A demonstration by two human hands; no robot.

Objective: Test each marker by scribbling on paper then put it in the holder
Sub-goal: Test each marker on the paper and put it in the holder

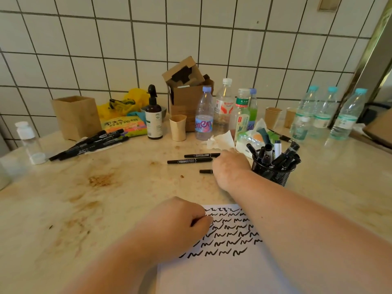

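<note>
A white paper (pixel 222 270) with several rows of black scribbles lies at the table's front edge. My left hand (pixel 178 225) rests on the paper's top left corner with its fingers curled under, holding nothing I can see. My right hand (pixel 230 166) reaches forward, knuckles up, over the right ends of three black markers. Two long markers (pixel 188 161) (pixel 200 155) lie side by side. The third, a short marker (pixel 205 171), pokes out from under the hand, whose fingers are hidden. A black mesh holder (pixel 272 174) with several markers stands just right of that hand.
More black markers (pixel 91 143) lie in a pile at the left, near a wooden box (pixel 76 117). Bottles, paper cups, a cardboard box (pixel 186 92), a crumpled tissue (pixel 220 140) and snack packets crowd the back by the tiled wall. The tabletop (pixel 95 198) is stained.
</note>
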